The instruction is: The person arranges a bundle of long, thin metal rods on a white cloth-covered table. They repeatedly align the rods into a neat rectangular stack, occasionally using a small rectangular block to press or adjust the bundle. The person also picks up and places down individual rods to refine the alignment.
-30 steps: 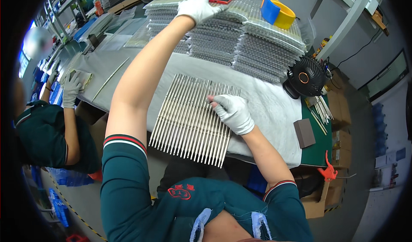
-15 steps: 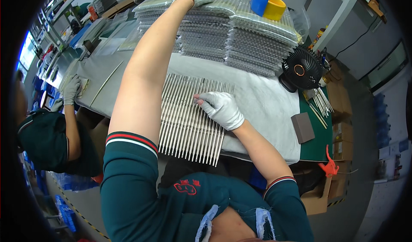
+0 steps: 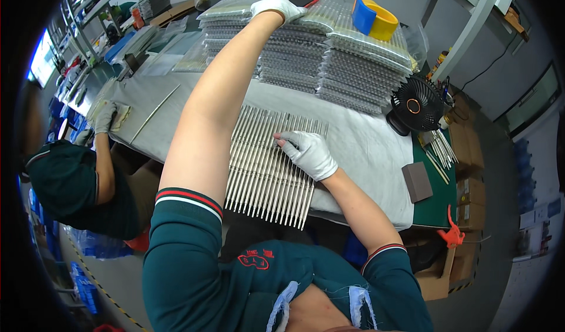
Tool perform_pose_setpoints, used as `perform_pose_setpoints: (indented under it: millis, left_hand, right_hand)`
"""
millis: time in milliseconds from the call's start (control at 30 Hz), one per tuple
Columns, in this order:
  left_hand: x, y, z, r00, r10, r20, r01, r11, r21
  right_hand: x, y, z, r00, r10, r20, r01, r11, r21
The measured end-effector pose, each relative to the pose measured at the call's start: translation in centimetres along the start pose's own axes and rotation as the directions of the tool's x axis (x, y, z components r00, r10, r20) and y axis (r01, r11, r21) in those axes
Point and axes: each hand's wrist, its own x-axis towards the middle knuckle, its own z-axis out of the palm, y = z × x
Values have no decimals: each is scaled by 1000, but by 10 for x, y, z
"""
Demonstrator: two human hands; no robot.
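My left hand (image 3: 273, 7), in a white glove, reaches far forward onto the stacks of clear ribbed plastic trays (image 3: 288, 55). Its fingers lie stretched along the near left edge of a flat dark device with a red rim (image 3: 305, 0), which looks like a phone. Over a row of thin silvery metal rods (image 3: 268, 179) lying side by side on the cloth, my gloved right hand (image 3: 310, 155) is closed, its bare thumb and fingertip drawn together near the rods' upper part. Whatever they pinch, if anything, is too small to make out. My left forearm covers the rods' left edge.
A blue and yellow tape-like ring (image 3: 375, 18) sits on the trays. To the right stand a black fan (image 3: 416, 104), a grey-brown block (image 3: 416, 182) and loose rods (image 3: 442, 147). A single rod (image 3: 154, 113) lies left, near a co-worker's gloved hand (image 3: 106, 117).
The whole view has shifted slightly, so things appear a little lower and further right. Both my hands keep nearly the same places at the device and over the rods.
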Motion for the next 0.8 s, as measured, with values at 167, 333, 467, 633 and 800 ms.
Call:
perform_pose_setpoints:
  millis: [167,333,467,633,800]
  left_hand:
    - [1,-2,8,998,-8,-62,7,1000,-5]
    - [-5,-18,7,983,75,-166,-78,997,-8]
    - [-41,-27,11,872,309,-380,-359,931,-66]
    - [-159,-68,29,727,588,-355,-634,773,-18]
    - [-292,-112,43,754,656,32,-656,755,-20]
  right_hand:
    - [0,-4,-3,999,-5,48,4,1000,21]
    - [3,-5,-2,998,25,-53,-25,1000,-14]
    - [2,13,-5,964,134,-229,-148,988,-45]
    - [2,33,-8,934,267,-237,-292,953,-79]
    - [-3,57,2,928,356,-111,-372,877,-302]
